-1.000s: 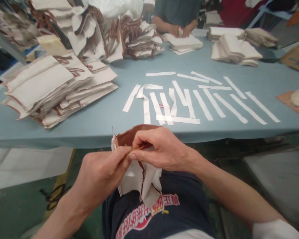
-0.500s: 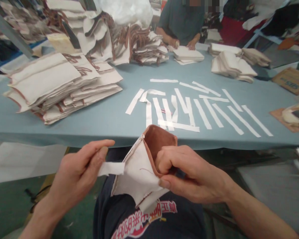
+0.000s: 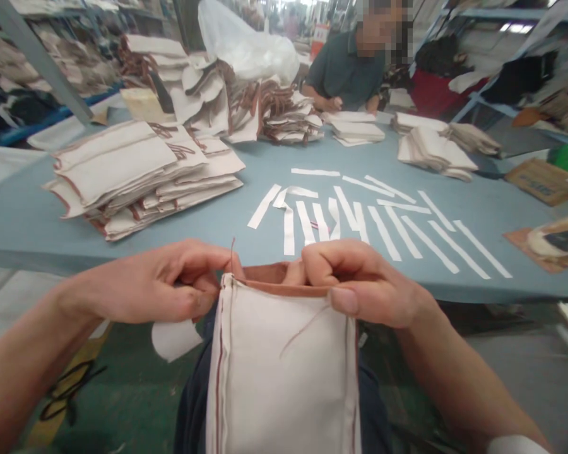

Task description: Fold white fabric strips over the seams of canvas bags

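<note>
A cream fabric pouch [image 3: 288, 359] with a brown inner lining hangs upright in front of me, its mouth facing up. My right hand [image 3: 364, 284] grips the brown-edged rim at the right, fingers inside and thumb on the outer face. At the left corner of the mouth, my left hand [image 3: 175, 280] is closed, its index fingertip at the seam. A short white strip [image 3: 176, 340] dangles below that hand, its upper end hidden by the fingers. One loose brown thread [image 3: 303, 329] lies across the pouch's front, and another stands up at the left corner.
Several white strips [image 3: 409, 243] lie on the blue-covered table [image 3: 208, 233]. A stack of cream pieces with brown edging [image 3: 123, 167] sits left, with more piles behind. Across the table a person [image 3: 348, 69] stands by folded cream fabric [image 3: 357, 131]. Cardboard [image 3: 544, 180] lies right.
My left hand has moved right and up to the pouch's corner, the strip still with it. The pouch has turned from tilted to upright, front facing me. My view has lifted slightly.
</note>
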Available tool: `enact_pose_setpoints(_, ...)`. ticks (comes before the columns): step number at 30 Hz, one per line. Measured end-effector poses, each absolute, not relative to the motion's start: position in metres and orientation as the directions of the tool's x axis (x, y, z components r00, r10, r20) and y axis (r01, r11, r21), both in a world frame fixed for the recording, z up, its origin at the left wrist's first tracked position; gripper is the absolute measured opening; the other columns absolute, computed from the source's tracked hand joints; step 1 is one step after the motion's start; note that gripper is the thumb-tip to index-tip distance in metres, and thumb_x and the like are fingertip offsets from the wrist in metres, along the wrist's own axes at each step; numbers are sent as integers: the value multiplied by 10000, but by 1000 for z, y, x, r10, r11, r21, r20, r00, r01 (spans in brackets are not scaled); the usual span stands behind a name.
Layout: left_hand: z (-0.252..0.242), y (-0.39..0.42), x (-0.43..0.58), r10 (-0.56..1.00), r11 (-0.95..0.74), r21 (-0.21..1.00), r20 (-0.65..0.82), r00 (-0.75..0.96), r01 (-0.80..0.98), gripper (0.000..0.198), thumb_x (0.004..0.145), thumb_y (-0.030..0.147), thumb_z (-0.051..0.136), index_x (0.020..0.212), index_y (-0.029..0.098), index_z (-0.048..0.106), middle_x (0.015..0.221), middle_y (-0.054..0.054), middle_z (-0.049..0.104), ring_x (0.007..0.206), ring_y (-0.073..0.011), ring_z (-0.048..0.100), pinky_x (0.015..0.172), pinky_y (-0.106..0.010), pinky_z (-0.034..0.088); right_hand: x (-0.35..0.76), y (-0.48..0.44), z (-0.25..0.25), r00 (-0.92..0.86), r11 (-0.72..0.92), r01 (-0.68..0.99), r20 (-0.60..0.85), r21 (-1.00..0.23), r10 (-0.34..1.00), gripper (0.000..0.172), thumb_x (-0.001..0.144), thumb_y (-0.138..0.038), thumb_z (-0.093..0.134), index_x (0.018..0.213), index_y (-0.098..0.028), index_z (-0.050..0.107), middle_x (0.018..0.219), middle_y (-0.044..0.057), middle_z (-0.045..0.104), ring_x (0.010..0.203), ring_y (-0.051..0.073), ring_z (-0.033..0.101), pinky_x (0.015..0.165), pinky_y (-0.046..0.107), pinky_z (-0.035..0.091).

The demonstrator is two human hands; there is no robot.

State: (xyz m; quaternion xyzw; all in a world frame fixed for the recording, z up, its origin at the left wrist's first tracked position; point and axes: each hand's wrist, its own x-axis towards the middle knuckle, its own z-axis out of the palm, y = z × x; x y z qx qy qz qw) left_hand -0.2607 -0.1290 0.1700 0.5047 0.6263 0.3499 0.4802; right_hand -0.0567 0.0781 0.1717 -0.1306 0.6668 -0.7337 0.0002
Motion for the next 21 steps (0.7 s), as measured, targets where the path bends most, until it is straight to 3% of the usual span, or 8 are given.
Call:
enact_pose_setpoints(2,174,-130,-256,945,301,947,-312,94,113,164,800,225,579,879,144,698,643,97,488,579,-44,316,517,-118,261,-58,85,163,-977,-77,-173,181,-982,-111,478,993,-533,773,781,-225,475,984,94,730,854,192,637,731,304,452)
enact_pose_setpoints(5,178,-127,-246,945,299,954,-299,132,20,74,822,248,643,846,178,652,631,107,460,535,-47,290,461,-138,226,-61,95,139,-988,40,-151,149,-988,-32,481,999,-587,754,818,-212,514,1117,133,765,1018,230,687,873,349,491)
enact_pose_setpoints(9,177,-115,-234,967,230,958,-245,71,170,162,900,343,676,902,191,731,721,43,614,632,-120,510,555,-193,410,-64,100,109,-994,89,-109,107,-990,-27,498,992,-641,738,855,-217,516,1085,111,737,1070,229,678,918,364,509)
enact_pose_setpoints(14,167,-111,-226,957,224,881,-280,78,416,154,913,339,632,875,212,710,663,53,488,581,-125,422,499,-214,333,-65,101,97,-995,218,-86,73,-972,-68,329,1034,-470,703,906,-211,546,931,37,678,884,174,608,822,319,508)
enact_pose_setpoints(16,166,-115,-226,946,243,842,-315,74,482,177,933,351,624,865,211,707,679,41,513,602,-134,448,512,-217,347,-65,104,97,-995,254,-83,68,-964,-67,244,1039,-377,672,907,-206,558,902,24,663,840,166,592,786,306,499)
enact_pose_setpoints(21,168,-122,-235,953,274,873,-304,10,404,438,1047,583,571,917,186,702,663,43,470,579,-121,367,495,-228,292,-69,105,108,-989,409,-145,122,-901,-83,61,988,-229,596,935,-201,594,895,19,692,820,169,595,775,304,481)
